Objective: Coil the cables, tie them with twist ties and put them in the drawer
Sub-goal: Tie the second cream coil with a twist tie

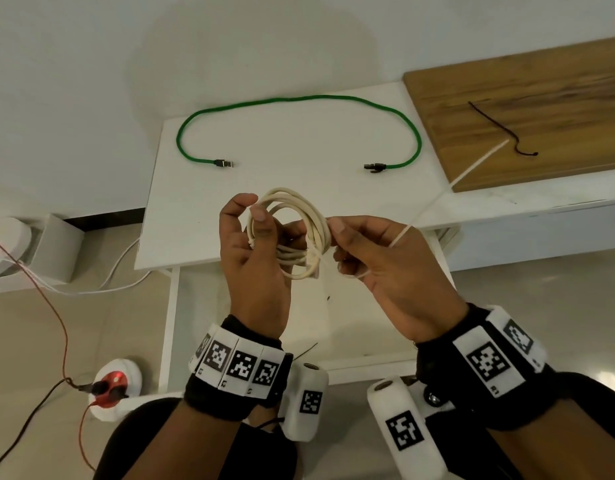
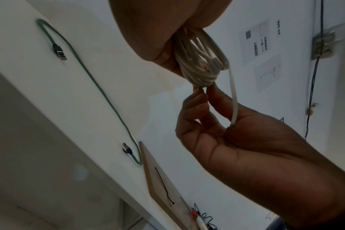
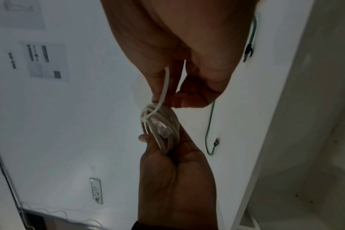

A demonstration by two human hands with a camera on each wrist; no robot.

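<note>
A cream cable (image 1: 294,233) is wound into a small coil (image 2: 199,73) held up over the near edge of the white table (image 1: 264,181). My left hand (image 1: 254,216) grips the coil's left side, thumb through the loops. My right hand (image 1: 337,244) pinches a white twist tie (image 1: 401,235) at the coil's right side. The tie (image 3: 164,87) loops round the bundled strands beside a clear plug (image 3: 161,129), and its free end runs past my thumb. A green cable (image 1: 299,98) lies uncoiled in an arch at the back of the table.
A wooden board (image 1: 541,98) lies at the right with a black twist tie (image 1: 496,126) on it. On the floor at the left are a red-and-white power socket (image 1: 114,382), loose wires and a white box (image 1: 53,247).
</note>
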